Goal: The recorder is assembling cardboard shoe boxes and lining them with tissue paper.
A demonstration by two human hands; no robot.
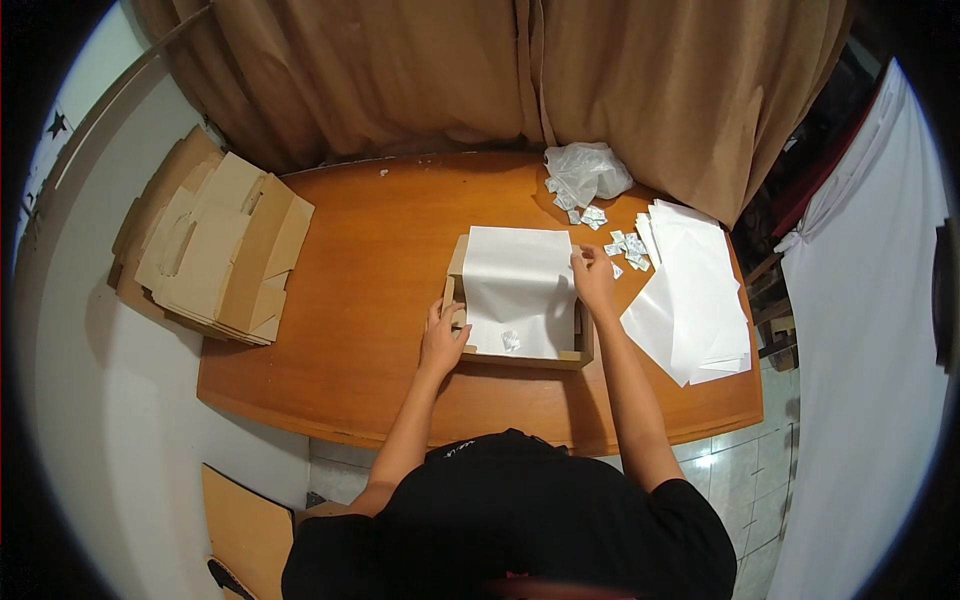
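Note:
An open cardboard box (525,364) stands on the table in front of me. A white paper sheet (520,262) lies in it, running up over its far side. On the sheet near the box's front wall rests one small white sachet (511,341). My left hand (443,338) is closed around the box's left wall, thumb inside and fingers outside. At the far right corner my right hand (593,275) pinches the sheet's right edge, close to the box wall. Its fingertips are partly hidden by the hand itself.
Right of the box lies a pile of white paper sheets (700,300). Several small sachets (628,248) are scattered beside it, near a clear plastic bag (590,172). Flattened cardboard boxes (205,245) are stacked at the table's left. Brown curtains (400,80) hang behind the table (370,270).

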